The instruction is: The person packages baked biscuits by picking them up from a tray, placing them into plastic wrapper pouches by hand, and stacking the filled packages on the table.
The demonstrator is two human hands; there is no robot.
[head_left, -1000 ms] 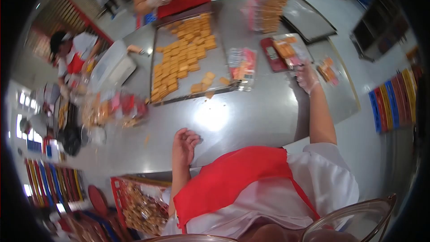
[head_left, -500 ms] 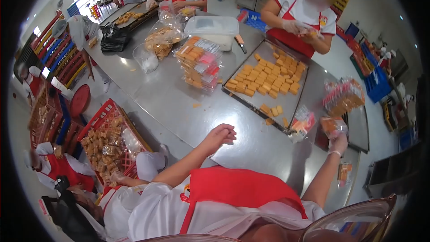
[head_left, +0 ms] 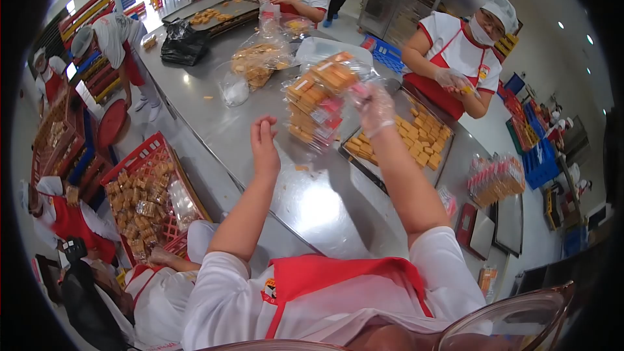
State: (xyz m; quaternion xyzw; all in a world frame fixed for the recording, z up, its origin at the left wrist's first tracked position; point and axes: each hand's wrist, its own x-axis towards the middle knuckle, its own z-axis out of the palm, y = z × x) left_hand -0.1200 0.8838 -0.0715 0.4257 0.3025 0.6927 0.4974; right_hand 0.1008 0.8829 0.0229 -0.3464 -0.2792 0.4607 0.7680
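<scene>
My right hand [head_left: 376, 110], in a clear plastic glove, grips the pink end of a clear pack of biscuits [head_left: 338, 71]. That pack is held at the top of a stack of similar biscuit packs [head_left: 311, 112]; whether it touches the stack cannot be made out. To the left of the stack, my bare left hand [head_left: 264, 143] is raised above the steel table, fingers extended and holding nothing. Beneath my right forearm lies a metal tray [head_left: 447, 149] of loose rectangular biscuits [head_left: 416, 135], partly hidden by the arm.
More biscuit packs [head_left: 496, 179] stand at the right, near a red and silver flat device [head_left: 474, 229]. A large clear bag of biscuits [head_left: 257, 65] and a black plastic bag [head_left: 184, 42] lie farther back. Co-workers surround the table; a red crate [head_left: 133, 166] sits left.
My right hand has carried a biscuit pack from the right side over to the stack at the middle. My left hand has moved left and up. The camera view has shifted.
</scene>
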